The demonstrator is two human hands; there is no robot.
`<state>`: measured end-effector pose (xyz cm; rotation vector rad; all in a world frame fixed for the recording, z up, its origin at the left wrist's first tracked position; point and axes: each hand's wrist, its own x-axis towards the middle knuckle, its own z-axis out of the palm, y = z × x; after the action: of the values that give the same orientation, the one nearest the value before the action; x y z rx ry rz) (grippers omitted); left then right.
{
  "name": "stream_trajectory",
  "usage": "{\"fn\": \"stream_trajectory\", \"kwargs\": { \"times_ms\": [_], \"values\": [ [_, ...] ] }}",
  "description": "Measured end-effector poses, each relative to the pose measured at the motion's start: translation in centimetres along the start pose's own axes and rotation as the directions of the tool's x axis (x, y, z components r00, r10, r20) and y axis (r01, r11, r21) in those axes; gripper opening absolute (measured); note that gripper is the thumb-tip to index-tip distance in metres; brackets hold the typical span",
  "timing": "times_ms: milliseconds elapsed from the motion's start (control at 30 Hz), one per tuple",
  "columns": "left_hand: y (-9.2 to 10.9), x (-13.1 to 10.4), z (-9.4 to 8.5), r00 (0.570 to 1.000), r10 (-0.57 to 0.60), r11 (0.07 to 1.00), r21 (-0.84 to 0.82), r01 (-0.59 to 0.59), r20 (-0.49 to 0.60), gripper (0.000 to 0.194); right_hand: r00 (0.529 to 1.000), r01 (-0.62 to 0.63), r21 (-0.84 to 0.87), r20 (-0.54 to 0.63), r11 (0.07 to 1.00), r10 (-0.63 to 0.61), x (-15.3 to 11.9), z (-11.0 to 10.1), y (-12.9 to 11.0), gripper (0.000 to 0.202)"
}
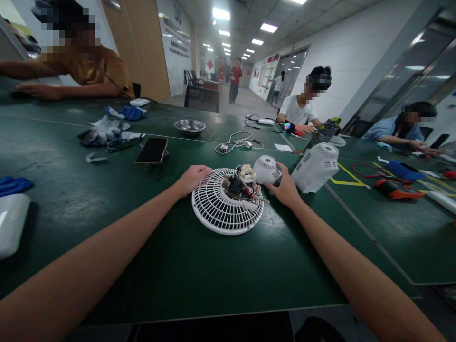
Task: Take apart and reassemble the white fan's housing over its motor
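A round white fan grille point(228, 216) lies on the green table, with a dark motor and wires point(237, 186) on its middle. My left hand point(194, 179) rests at the grille's upper left rim, its fingers close together against the edge. To the right of the motor, my right hand point(286, 186) holds a white rounded vented cover point(266, 169), thumb and fingers around its right side. Just beyond that hand a larger white housing point(316, 168) stands upright on the table.
Behind the grille are a phone point(151, 151), a metal bowl point(190, 126) and a white cable point(235, 143). Gloves point(107, 133) lie at the left, near a white object point(12, 223). An orange meter point(397, 190) lies right. Several people are around the table point(160, 280) and beyond.
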<state>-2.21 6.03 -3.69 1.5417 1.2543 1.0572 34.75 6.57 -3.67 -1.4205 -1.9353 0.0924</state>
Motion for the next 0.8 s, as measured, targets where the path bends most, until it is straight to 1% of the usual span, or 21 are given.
{"fn": "stream_trajectory", "kwargs": {
  "times_ms": [67,133,167,200,233,267,300,333,367,400,433,467,500,567,600,667,700,733,800],
  "values": [
    [0.1,-0.1,0.1,1.000,-0.002,1.000,-0.009,0.002,-0.007,0.037,0.998,-0.061,0.042,-0.004,0.997,0.062,0.1,0.0,-0.1,0.085],
    [0.2,-0.1,0.1,1.000,-0.013,1.000,-0.024,0.013,-0.006,0.036,0.986,-0.164,0.117,-0.019,0.979,0.168,0.1,-0.3,-0.6,0.087],
    [0.3,-0.2,0.1,1.000,-0.018,0.999,-0.034,0.018,-0.003,0.036,0.968,-0.239,0.195,-0.023,0.951,0.248,0.1,-0.5,-1.0,0.087],
    [0.3,-0.2,0.1,1.000,-0.023,0.999,-0.038,0.022,-0.002,0.035,0.940,-0.323,0.309,-0.005,0.895,0.341,0.1,-0.7,-1.5,0.083],
    [0.4,-0.2,0.1,1.000,-0.022,0.999,-0.037,0.022,-0.001,0.036,0.902,-0.406,0.446,0.052,0.798,0.429,0.0,-0.8,-2.2,0.076],
    [0.4,-0.2,0.1,1.000,-0.018,0.999,-0.032,0.018,-0.003,0.036,0.860,-0.473,0.582,0.141,0.662,0.491,-0.1,-1.0,-2.9,0.067],
    [0.4,-0.3,0.1,1.000,-0.014,1.000,-0.026,0.013,-0.004,0.037,0.824,-0.519,0.690,0.248,0.505,0.509,-0.2,-1.1,-3.6,0.059],
    [0.4,-0.2,0.1,1.000,-0.011,1.000,-0.019,0.011,-0.002,0.037,0.802,-0.547,0.755,0.349,0.362,0.485,-0.4,-1.1,-4.4,0.054],
    [0.4,-0.2,0.1,1.000,-0.012,1.000,-0.013,0.012,0.002,0.038,0.801,-0.547,0.794,0.405,0.264,0.441,-0.6,-1.1,-5.2,0.051],
    [0.4,-0.2,0.1,1.000,-0.014,1.000,-0.012,0.015,0.008,0.039,0.816,-0.527,0.822,0.420,0.214,0.398,-0.9,-1.0,-6.0,0.049],
    [0.3,-0.1,0.0,1.000,-0.017,1.000,-0.014,0.017,0.014,0.040,0.843,-0.488,0.848,0.397,0.206,0.364,-1.2,-0.9,-6.8,0.047],
    [0.3,-0.1,0.0,1.000,-0.019,1.000,-0.015,0.019,0.019,0.041,0.879,-0.425,0.875,0.338,0.232,0.336,-1.6,-0.8,-7.5,0.045],
    [0.2,0.0,0.0,1.000,-0.019,1.000,-0.013,0.019,0.020,0.042,0.914,-0.354,0.891,0.266,0.284,0.305,-1.9,-0.7,-8.1,0.045],
    [0.1,0.0,0.0,1.000,-0.008,1.000,0.001,0.008,0.014,0.043,0.968,-0.217,0.875,0.134,0.434,0.213,-2.7,-0.6,-9.0,0.054],
    [0.0,0.1,0.0,1.000,0.001,1.000,0.015,-0.001,0.011,0.043,0.984,-0.159,0.841,0.094,0.517,0.150,-3.0,-0.7,-9.3,0.062],
    [0.0,0.1,0.0,1.000,0.017,0.999,0.043,-0.017,0.005,0.042,0.998,-0.056,0.740,0.063,0.670,0.013,-3.5,-0.9,-9.6,0.078],
    [0.0,0.0,0.0,1.000,0.022,0.998,0.052,-0.022,0.005,0.041,0.997,-0.005,0.685,0.056,0.729,-0.046,-3.7,-1.1,-9.7,0.084],
    [0.1,0.0,0.0,1.000,0.022,0.998,0.058,-0.023,0.006,0.041,0.994,0.046,0.630,0.048,0.775,-0.098,-3.7,-1.3,-9.7,0.088],
    [0.1,0.0,0.0,1.000,0.013,0.998,0.061,-0.013,0.003,0.039,0.982,0.139,0.527,0.034,0.839,-0.185,-3.8,-1.6,-9.8,0.091]
  ]
}}
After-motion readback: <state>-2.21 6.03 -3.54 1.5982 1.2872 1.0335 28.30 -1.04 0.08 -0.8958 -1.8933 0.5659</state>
